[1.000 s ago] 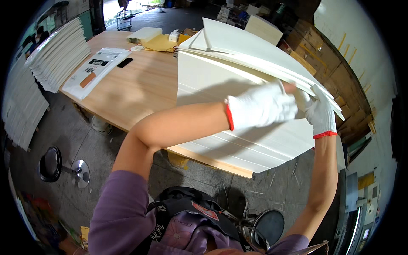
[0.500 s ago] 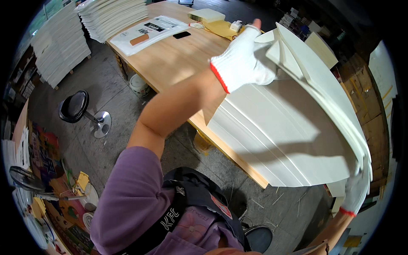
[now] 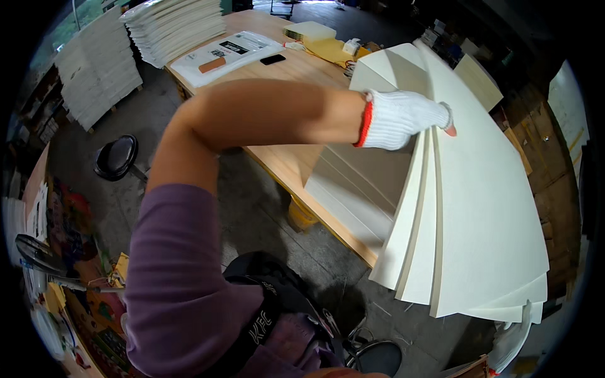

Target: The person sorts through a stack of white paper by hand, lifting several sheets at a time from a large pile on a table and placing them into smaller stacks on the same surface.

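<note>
Several large white cardboard sheets point(image 3: 488, 208) are fanned out in overlapping steps across the right side of the table. My left hand point(image 3: 409, 118), in a white knit glove with a red cuff, is closed over their left edges near the far end, its bare thumb tip on the top sheet. At the near right corner of the sheets is my gloved right hand point(image 3: 509, 345), closed at that corner; its fingers are partly hidden by the sheets. More white sheets point(image 3: 356, 183) lie flat in steps under the raised ones, on the wooden table point(image 3: 296, 104).
A black phone point(image 3: 273, 60) and a white plastic package point(image 3: 220, 57) lie farther back. Tall sheet stacks point(image 3: 97, 66) stand at the far left. A black stool point(image 3: 116, 157) and a yellow bucket point(image 3: 301, 215) are beside the table. Brown cartons point(image 3: 551, 170) line the right.
The raised sheets have swung down and spread into a fan toward me. My left hand has moved right and turned over their edges; my right hand has moved lower, toward me.
</note>
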`<action>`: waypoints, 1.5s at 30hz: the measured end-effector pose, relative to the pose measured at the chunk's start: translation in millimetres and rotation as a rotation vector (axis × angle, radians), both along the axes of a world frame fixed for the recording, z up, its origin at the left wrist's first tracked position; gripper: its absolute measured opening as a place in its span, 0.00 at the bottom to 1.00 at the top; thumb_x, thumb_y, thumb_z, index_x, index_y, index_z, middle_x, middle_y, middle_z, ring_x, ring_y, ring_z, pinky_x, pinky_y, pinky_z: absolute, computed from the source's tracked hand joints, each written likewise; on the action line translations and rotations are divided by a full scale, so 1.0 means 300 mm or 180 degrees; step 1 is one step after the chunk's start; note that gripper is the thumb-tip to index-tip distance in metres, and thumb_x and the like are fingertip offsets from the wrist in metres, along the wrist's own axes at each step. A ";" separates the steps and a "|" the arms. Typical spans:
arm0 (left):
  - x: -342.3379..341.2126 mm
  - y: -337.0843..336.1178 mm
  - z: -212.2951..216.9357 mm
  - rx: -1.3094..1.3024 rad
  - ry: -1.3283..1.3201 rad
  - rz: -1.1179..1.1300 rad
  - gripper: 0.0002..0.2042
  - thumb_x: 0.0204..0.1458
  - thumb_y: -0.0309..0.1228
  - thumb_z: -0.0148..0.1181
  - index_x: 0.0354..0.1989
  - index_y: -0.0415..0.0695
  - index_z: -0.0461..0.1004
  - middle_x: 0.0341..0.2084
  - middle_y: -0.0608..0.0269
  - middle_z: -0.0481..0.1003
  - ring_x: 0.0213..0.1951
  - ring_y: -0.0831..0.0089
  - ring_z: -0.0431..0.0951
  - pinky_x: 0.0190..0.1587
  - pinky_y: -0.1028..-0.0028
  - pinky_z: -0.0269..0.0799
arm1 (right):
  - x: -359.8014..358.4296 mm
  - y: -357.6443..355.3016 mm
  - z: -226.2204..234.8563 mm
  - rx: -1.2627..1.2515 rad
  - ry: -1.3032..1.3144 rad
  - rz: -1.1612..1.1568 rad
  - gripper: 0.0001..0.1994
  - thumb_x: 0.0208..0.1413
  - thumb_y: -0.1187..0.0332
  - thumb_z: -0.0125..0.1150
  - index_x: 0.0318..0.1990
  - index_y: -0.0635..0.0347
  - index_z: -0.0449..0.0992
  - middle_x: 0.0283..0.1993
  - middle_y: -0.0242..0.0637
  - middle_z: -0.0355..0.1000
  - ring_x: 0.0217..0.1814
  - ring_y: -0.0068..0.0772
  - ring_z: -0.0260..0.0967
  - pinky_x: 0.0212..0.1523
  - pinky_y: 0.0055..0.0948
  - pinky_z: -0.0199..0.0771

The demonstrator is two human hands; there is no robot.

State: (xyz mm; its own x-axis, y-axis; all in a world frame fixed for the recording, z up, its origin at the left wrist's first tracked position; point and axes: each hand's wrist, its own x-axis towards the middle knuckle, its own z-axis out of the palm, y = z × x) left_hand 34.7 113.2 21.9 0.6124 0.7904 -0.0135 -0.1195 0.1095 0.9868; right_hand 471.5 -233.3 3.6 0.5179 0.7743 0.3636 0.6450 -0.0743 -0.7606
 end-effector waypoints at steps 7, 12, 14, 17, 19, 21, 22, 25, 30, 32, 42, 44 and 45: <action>-0.151 -0.025 -0.071 0.0524 -0.0411 0.0158 0.31 0.50 0.40 0.72 0.58 0.35 0.70 0.50 0.53 0.73 0.50 0.68 0.74 0.53 0.70 0.72 | -0.087 0.047 0.001 0.0588 0.2071 -0.0197 0.25 0.69 0.54 0.53 0.67 0.58 0.65 0.49 0.35 0.71 0.38 0.23 0.68 0.32 0.21 0.68; -0.505 0.011 -0.197 0.0596 -0.0689 0.0547 0.22 0.60 0.37 0.62 0.58 0.37 0.70 0.47 0.55 0.77 0.45 0.69 0.80 0.45 0.68 0.78 | -0.222 0.199 -0.009 0.0793 0.1537 0.0929 0.28 0.72 0.56 0.48 0.71 0.66 0.61 0.68 0.47 0.65 0.70 0.42 0.63 0.70 0.41 0.62; -0.668 0.027 -0.270 0.0829 -0.0497 0.0938 0.18 0.62 0.36 0.57 0.54 0.35 0.74 0.44 0.58 0.79 0.42 0.71 0.80 0.44 0.70 0.77 | -0.360 0.363 0.013 0.0815 0.2007 0.1234 0.26 0.71 0.56 0.48 0.68 0.63 0.64 0.63 0.45 0.66 0.63 0.37 0.62 0.63 0.39 0.63; -1.041 -0.033 -0.359 0.1281 -0.0792 0.1392 0.18 0.66 0.37 0.50 0.50 0.34 0.77 0.39 0.61 0.80 0.40 0.74 0.79 0.43 0.73 0.76 | -0.785 0.742 0.010 0.0514 0.1496 0.1589 0.22 0.67 0.54 0.54 0.59 0.61 0.74 0.45 0.39 0.71 0.40 0.27 0.61 0.42 0.30 0.62; -1.333 -0.043 -0.536 0.1045 -0.0654 0.1716 0.19 0.66 0.36 0.46 0.53 0.34 0.75 0.43 0.58 0.80 0.43 0.72 0.80 0.46 0.73 0.76 | -1.080 0.864 0.021 0.0233 0.1179 0.1848 0.21 0.64 0.52 0.57 0.53 0.60 0.80 0.34 0.36 0.75 0.25 0.21 0.60 0.27 0.24 0.61; -1.421 -0.163 -0.587 0.0591 -0.1326 0.2081 0.23 0.63 0.40 0.49 0.58 0.34 0.72 0.50 0.53 0.78 0.51 0.64 0.79 0.54 0.65 0.75 | -1.347 0.971 -0.001 -0.0140 0.1130 0.2215 0.21 0.61 0.48 0.61 0.39 0.58 0.85 0.18 0.28 0.69 0.12 0.16 0.53 0.17 0.20 0.58; -1.480 -0.184 -0.664 0.0389 -0.1476 0.2601 0.25 0.61 0.41 0.52 0.61 0.35 0.69 0.54 0.50 0.76 0.54 0.61 0.78 0.55 0.64 0.74 | -1.422 1.007 -0.032 -0.0273 0.1203 0.2443 0.20 0.60 0.48 0.63 0.31 0.57 0.81 0.15 0.25 0.64 0.12 0.14 0.52 0.18 0.19 0.61; -1.645 -0.229 -0.865 0.0243 -0.1288 0.3470 0.26 0.62 0.36 0.52 0.66 0.35 0.63 0.60 0.50 0.71 0.58 0.59 0.74 0.60 0.60 0.72 | -1.625 1.167 -0.202 -0.0535 0.1719 0.2992 0.19 0.60 0.53 0.66 0.25 0.58 0.73 0.11 0.20 0.55 0.12 0.11 0.50 0.28 0.23 0.78; -1.716 -0.242 -1.157 0.0408 -0.0686 0.3579 0.25 0.62 0.32 0.51 0.66 0.35 0.62 0.59 0.52 0.72 0.57 0.61 0.76 0.58 0.61 0.74 | -1.855 1.417 -0.634 -0.0383 0.3340 0.3014 0.21 0.62 0.63 0.63 0.57 0.67 0.72 0.43 0.37 0.78 0.32 0.21 0.73 0.37 0.28 0.83; -1.634 -0.197 -1.225 0.0149 -0.0741 0.3610 0.23 0.62 0.29 0.52 0.65 0.35 0.64 0.55 0.52 0.74 0.54 0.62 0.78 0.56 0.64 0.75 | -1.811 1.525 -0.853 -0.0435 0.3415 0.2853 0.20 0.63 0.65 0.61 0.59 0.65 0.70 0.42 0.33 0.75 0.36 0.22 0.74 0.32 0.28 0.83; -1.336 0.180 -1.592 -0.1209 -0.0902 0.3858 0.19 0.56 0.24 0.58 0.57 0.37 0.69 0.48 0.58 0.74 0.45 0.66 0.77 0.46 0.63 0.77 | -1.684 1.195 -1.310 -0.1864 0.3457 0.2326 0.22 0.67 0.67 0.54 0.68 0.53 0.66 0.52 0.34 0.73 0.41 0.23 0.68 0.43 0.26 0.72; -1.335 0.325 -1.686 -0.1402 -0.1123 0.3498 0.14 0.58 0.26 0.55 0.52 0.36 0.72 0.44 0.59 0.75 0.45 0.66 0.77 0.46 0.64 0.77 | -1.630 1.054 -1.307 -0.1725 0.4236 0.2401 0.21 0.68 0.68 0.54 0.67 0.57 0.67 0.55 0.38 0.74 0.45 0.25 0.72 0.45 0.28 0.75; -1.291 0.387 -1.672 -0.1295 -0.1180 0.3503 0.13 0.58 0.27 0.55 0.49 0.36 0.73 0.42 0.59 0.76 0.44 0.67 0.77 0.46 0.65 0.76 | -1.609 1.004 -1.316 -0.1712 0.4229 0.2135 0.20 0.68 0.68 0.54 0.66 0.59 0.67 0.55 0.39 0.74 0.46 0.27 0.73 0.46 0.29 0.76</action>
State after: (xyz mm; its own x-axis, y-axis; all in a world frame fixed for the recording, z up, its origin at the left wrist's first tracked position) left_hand -352.6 229.4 -479.7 -0.3584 0.8668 -0.3468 -0.6084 0.0648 0.7910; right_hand -11.2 67.8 -391.1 -0.2449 0.8675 -0.4330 -0.4069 -0.4973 -0.7662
